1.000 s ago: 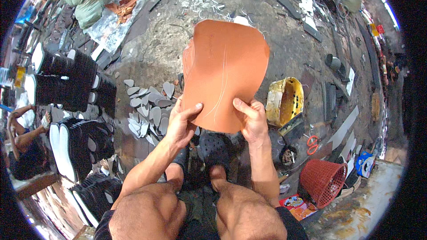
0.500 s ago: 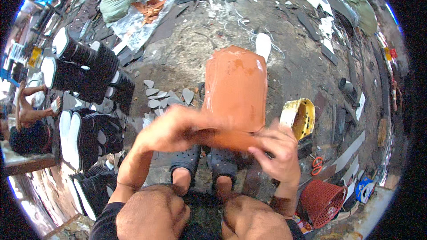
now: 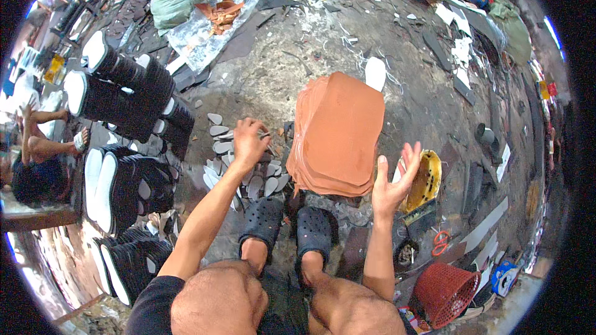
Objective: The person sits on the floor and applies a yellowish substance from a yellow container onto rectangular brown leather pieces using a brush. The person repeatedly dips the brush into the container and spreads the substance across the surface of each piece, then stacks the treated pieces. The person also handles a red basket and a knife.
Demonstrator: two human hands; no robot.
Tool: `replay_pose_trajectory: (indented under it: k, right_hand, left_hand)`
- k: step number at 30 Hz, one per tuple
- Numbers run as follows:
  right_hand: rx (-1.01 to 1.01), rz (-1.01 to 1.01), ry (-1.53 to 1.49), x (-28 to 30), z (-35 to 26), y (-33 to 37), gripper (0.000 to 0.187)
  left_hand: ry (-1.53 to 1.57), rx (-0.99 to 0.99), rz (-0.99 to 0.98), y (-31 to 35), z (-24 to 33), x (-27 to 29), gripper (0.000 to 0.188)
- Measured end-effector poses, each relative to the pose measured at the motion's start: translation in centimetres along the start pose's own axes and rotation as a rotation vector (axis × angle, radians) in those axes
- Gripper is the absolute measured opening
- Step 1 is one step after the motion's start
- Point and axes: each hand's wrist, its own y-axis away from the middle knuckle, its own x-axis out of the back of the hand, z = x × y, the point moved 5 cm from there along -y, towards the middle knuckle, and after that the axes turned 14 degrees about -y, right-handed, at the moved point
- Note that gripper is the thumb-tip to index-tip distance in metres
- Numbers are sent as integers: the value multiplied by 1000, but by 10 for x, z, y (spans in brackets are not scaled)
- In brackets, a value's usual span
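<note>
A stack of flat orange-brown sheets (image 3: 338, 136) with rounded, uneven edges lies on the ground in front of my feet. My left hand (image 3: 249, 142) hovers left of the stack, over a pile of small grey-white, teardrop-shaped pieces (image 3: 219, 147). Its fingers are bent but apart, and I make out nothing held in them. To the right of the stack, my right hand (image 3: 394, 181) is raised with thumb and fingers spread, holding nothing. Just behind it stands a cut-open yellow container (image 3: 425, 181) with dark specks inside, partly covered by the hand.
Stacked black soles with white faces (image 3: 127, 102) stand at left; another person's leg (image 3: 43, 136) shows beyond. Orange scissors (image 3: 440, 243) and a red perforated basket (image 3: 446, 294) lie at right. A white sole (image 3: 375, 74) and a clear plastic sheet with orange scraps (image 3: 214, 22) lie farther off.
The orange-brown sheet that both hands held over the stack's near edge now lies on top. My hands have let go and parted, left toward the grey-white pieces, right beside the yellow container.
</note>
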Motion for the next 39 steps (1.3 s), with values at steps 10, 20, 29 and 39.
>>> replay_pose_trajectory:
  k: [10,20,29,39]
  right_hand:
    - [-676,-663,-598,-109,-3,58,21]
    - [-557,-588,-526,-104,4,84,31]
    - [-240,-799,-227,-59,-42,56,24]
    - [250,-548,284,15,31,-12,28]
  left_hand:
    - [993,-45,-270,59,83,132,21]
    - [1070,136,196,84,80,130,23]
    - [1124,318,-397,102,104,78,40]
    - [1324,359,-577,76,152,59,17]
